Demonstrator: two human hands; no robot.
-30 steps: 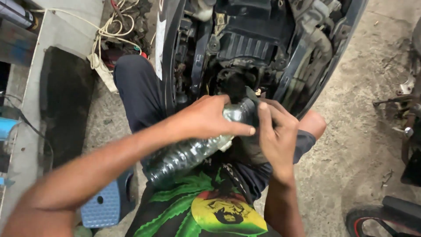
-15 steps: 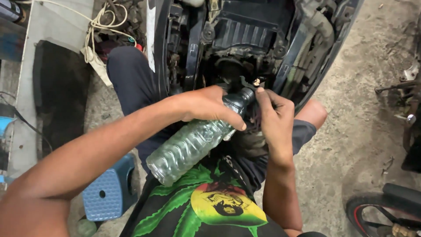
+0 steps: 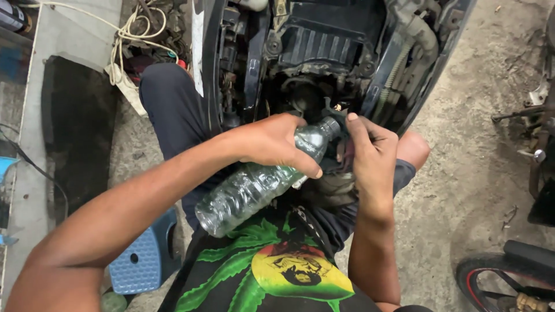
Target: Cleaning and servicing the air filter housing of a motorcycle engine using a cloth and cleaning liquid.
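With our left hand [image 3: 277,144] clamped round the tilted clear plastic bottle [image 3: 254,185] and our right hand [image 3: 370,151] pinching at its neck at two o'clock, liquid may spill past the dark engine opening [image 3: 306,98] if the mouth slips.

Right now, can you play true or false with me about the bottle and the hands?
1. The left hand grips a clear plastic bottle. True.
2. The bottle stands upright on the ground. False: it is tilted, its neck pointing toward the engine.
3. The right hand is by the bottle's neck. True.
4. The little stool is red. False: it is blue.
5. The person's shirt is plain white. False: it is black with a green, yellow and red print.
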